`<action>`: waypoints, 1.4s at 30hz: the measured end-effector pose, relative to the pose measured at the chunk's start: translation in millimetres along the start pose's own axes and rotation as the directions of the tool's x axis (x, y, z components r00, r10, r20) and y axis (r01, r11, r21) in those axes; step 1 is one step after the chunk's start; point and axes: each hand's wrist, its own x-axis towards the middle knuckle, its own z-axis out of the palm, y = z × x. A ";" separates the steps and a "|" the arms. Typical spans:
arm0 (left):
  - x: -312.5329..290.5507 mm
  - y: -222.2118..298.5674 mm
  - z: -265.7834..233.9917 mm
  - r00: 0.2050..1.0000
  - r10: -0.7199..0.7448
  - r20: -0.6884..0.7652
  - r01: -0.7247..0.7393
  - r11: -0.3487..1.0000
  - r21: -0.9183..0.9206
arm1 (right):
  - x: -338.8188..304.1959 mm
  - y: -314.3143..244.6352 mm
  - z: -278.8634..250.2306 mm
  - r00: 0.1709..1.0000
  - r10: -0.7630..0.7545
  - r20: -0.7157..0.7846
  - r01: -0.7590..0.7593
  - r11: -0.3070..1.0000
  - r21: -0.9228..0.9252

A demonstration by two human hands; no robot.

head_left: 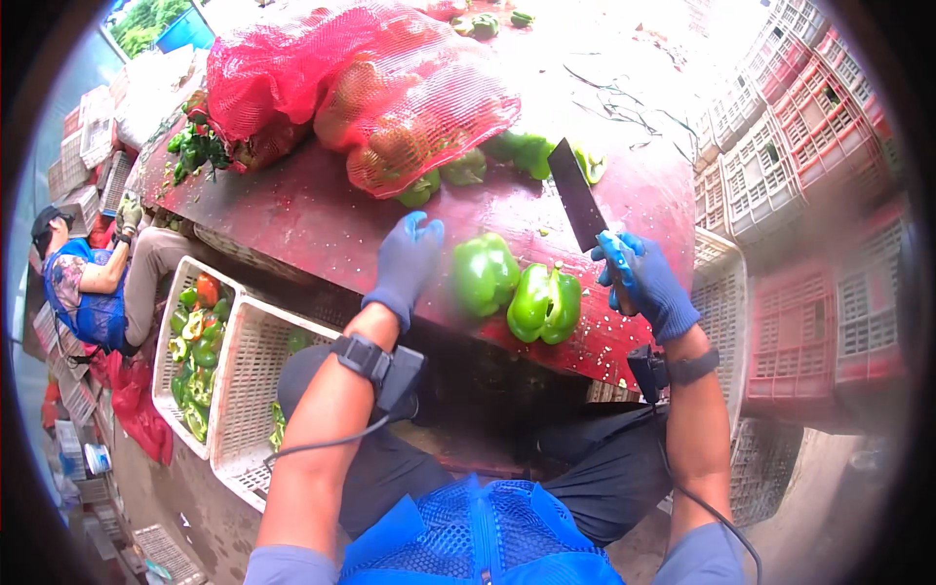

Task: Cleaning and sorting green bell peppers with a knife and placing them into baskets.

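Observation:
My right hand (648, 278), in a blue knit glove, grips a broad dark-bladed knife (577, 195) by its handle, the blade tilted up and away to the left. In a matching glove, my left hand (403, 261) is over the table's near edge, fingers loosely bent and a little apart, with nothing seen in them. Between my hands two large green bell peppers sit side by side on the red table (292, 219): a rounded one (485, 273) nearer my left hand, and a lobed one (542, 305) nearer my right. Neither hand touches them.
Red mesh sacks (419, 97) of peppers lie at the far side, with loose green peppers (526, 151) beside them. Below the table's left edge stand white crates, one holding pepper pieces (202, 341). A person (93, 283) sits at left. Stacked crates (809, 127) line the right.

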 end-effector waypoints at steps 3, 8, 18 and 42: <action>29.4 -6.8 -6.2 0.995 -0.096 0.027 0.092 0.990 0.110 | -1.7 3.8 4.4 1.000 -0.017 0.022 0.017 1.000 -0.007; 38.7 24.6 -16.0 0.990 -0.132 -0.056 0.143 0.954 0.264 | -4.9 12.8 -3.6 1.000 0.002 0.019 -0.002 1.000 -0.003; 93.9 15.9 -19.4 0.941 0.225 -0.252 -0.160 0.954 0.255 | -2.0 15.5 -8.2 0.999 0.052 0.012 -0.051 0.999 -0.012; 93.3 82.2 29.1 0.907 0.000 0.422 0.128 0.953 -0.275 | -3.5 21.3 -37.6 0.996 0.008 -0.086 -0.009 1.000 -0.022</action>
